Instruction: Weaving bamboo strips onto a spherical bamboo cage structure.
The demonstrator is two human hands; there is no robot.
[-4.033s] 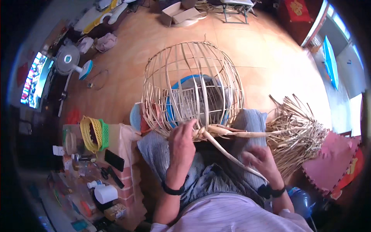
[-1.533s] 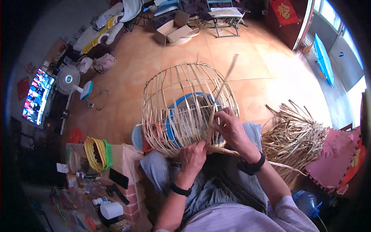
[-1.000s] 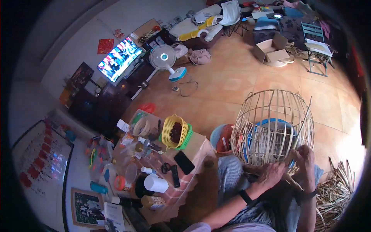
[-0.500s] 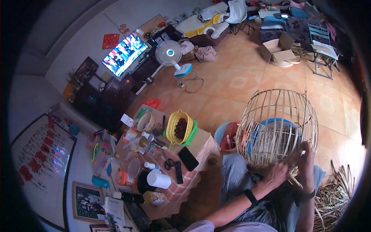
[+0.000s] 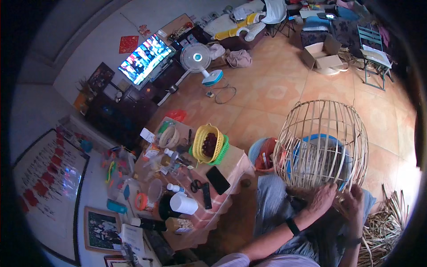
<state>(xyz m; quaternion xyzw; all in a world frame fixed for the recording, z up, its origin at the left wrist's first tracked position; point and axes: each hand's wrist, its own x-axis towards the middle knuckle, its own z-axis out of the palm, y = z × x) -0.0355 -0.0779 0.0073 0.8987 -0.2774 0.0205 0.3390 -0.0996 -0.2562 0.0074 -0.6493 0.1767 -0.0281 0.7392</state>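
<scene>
An open-framed woven basket (image 5: 320,115) of pale strips rests at my knees (image 5: 269,191), with a blue-rimmed basin (image 5: 338,144) seen through its bars. My left hand (image 5: 321,201) has its fingers closed on the weave at the near lower edge. Just to its right, my right hand (image 5: 355,202) is closed at the same edge on pale strips; its fingertips are small and partly hidden. A heap of dry strips (image 5: 384,227) lies at the lower right.
On my left, a cluttered table (image 5: 235,167) holds yellow (image 5: 204,140) and green baskets, a phone (image 5: 218,180), scissors and bottles. Beside it stand blue and red tubs (image 5: 267,155). Beyond are a fan (image 5: 195,58), television (image 5: 144,58), cardboard box (image 5: 322,55) and folding chair (image 5: 373,58).
The view has swung leftward onto the table and television. The long strip held raised over the basket earlier no longer stands out; my right hand has dropped lower beside my left.
</scene>
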